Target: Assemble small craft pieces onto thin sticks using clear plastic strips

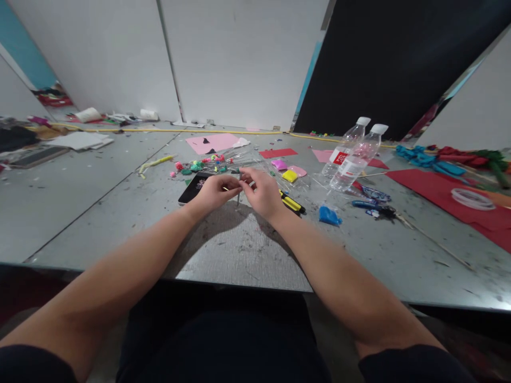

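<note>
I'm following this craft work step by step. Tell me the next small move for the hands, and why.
Probably steady the thin stick with the left hand while the right hand works its upper end. Both hands pinch together at that spot above the grey table, and the stick hangs down between them. What sits at the fingertips is too small to tell.

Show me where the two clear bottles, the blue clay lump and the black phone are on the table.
clear bottles (353,157), head view, on the body of the nearer bottle.
blue clay lump (329,215), head view, on its middle.
black phone (194,187), head view, on its dark screen.
</note>
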Demonstrator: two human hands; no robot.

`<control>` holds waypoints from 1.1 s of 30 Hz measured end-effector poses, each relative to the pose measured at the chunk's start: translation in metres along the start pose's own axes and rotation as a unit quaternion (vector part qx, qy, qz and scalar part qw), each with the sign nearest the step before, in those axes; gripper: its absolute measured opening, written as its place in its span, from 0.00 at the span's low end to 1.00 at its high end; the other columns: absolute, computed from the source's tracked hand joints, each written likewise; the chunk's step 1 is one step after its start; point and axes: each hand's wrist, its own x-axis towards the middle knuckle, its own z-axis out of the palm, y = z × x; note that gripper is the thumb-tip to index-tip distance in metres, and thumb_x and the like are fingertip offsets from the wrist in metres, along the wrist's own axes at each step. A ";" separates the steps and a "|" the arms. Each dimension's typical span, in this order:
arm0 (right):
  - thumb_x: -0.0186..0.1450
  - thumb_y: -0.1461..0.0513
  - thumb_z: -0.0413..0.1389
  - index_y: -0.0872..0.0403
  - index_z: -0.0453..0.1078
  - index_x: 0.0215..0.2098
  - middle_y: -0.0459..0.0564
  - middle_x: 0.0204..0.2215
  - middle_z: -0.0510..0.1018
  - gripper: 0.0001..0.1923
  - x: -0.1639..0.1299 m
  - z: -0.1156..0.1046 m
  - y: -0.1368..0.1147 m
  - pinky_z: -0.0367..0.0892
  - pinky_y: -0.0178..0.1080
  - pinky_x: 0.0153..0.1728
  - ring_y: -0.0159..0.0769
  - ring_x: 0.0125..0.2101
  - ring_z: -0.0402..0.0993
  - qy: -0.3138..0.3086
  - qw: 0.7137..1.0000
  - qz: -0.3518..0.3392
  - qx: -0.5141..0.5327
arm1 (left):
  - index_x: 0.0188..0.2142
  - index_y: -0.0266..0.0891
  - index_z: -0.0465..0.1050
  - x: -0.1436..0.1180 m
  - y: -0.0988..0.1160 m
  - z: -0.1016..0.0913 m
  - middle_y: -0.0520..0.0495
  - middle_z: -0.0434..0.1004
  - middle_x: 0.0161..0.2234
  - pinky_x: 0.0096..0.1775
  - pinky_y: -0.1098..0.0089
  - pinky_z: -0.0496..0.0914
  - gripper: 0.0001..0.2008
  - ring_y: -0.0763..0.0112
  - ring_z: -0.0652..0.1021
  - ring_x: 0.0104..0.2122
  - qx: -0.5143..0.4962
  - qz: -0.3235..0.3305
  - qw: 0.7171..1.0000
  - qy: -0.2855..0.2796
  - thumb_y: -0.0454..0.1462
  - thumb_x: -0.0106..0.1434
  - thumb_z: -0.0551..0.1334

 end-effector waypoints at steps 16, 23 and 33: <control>0.68 0.67 0.53 0.51 0.68 0.59 0.53 0.43 0.81 0.21 0.003 -0.006 -0.012 0.74 0.44 0.47 0.40 0.42 0.78 -0.036 0.996 0.079 -0.017 | 0.28 0.38 0.77 0.000 -0.002 -0.001 0.50 0.74 0.23 0.29 0.69 0.62 0.08 0.73 0.69 0.24 0.060 -0.002 0.998 -0.032 0.41 0.58 0.65; 0.68 0.65 0.56 0.53 0.68 0.60 0.52 0.41 0.82 0.22 0.002 -0.003 -0.008 0.73 0.40 0.44 0.37 0.39 0.78 -0.024 0.995 0.102 0.002 | 0.27 0.39 0.75 0.001 0.002 -0.001 0.52 0.69 0.20 0.28 0.69 0.58 0.07 0.73 0.65 0.23 0.125 0.016 0.991 -0.047 0.39 0.59 0.63; 0.68 0.64 0.56 0.54 0.75 0.43 0.54 0.39 0.81 0.07 0.004 -0.003 -0.006 0.67 0.42 0.48 0.42 0.42 0.75 -0.030 0.996 0.072 -0.051 | 0.27 0.39 0.74 0.002 0.000 0.003 0.50 0.75 0.24 0.30 0.70 0.62 0.04 0.72 0.71 0.25 0.155 0.046 0.986 -0.045 0.33 0.58 0.61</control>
